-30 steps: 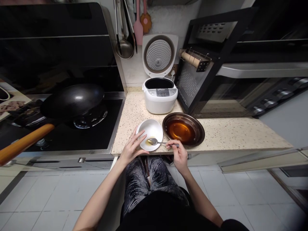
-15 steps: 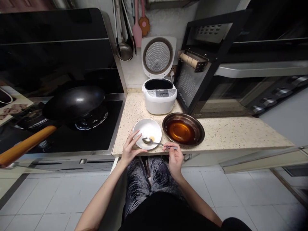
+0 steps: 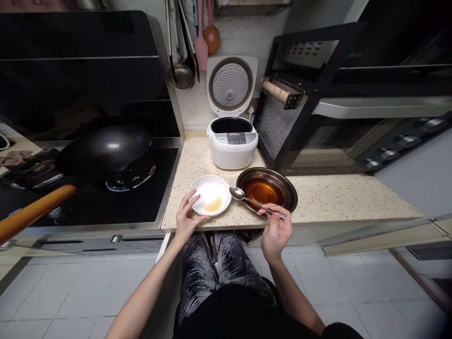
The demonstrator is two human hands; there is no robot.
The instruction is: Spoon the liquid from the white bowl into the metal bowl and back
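My left hand (image 3: 187, 216) grips the near left side of a white bowl (image 3: 208, 182), thumb low at the rim and fingers over its left edge. A small pool of amber liquid (image 3: 213, 204) lies in the bowl. Pinched by its handle in my right hand (image 3: 276, 230) is a metal spoon (image 3: 237, 193). Its head is over the gap between the bowl and a dark metal basin (image 3: 290, 188), and its handle crosses the basin's near left rim. Brown-amber liquid (image 3: 263, 190) fills the lower part of the basin.
Behind the bowl stands a white rice cooker (image 3: 233, 153) with its lid up. A wok (image 3: 106, 150) rests on the stove at left, its wooden handle (image 3: 38, 212) pointing towards me. A black rack (image 3: 278, 122) and an oven (image 3: 328, 136) are at right. Utensils hang on the wall.
My right hand has moved right with the spoon, lifting it out of the white bowl towards the basin. More amber liquid shows in the bowl. My left hand stays on the bowl.
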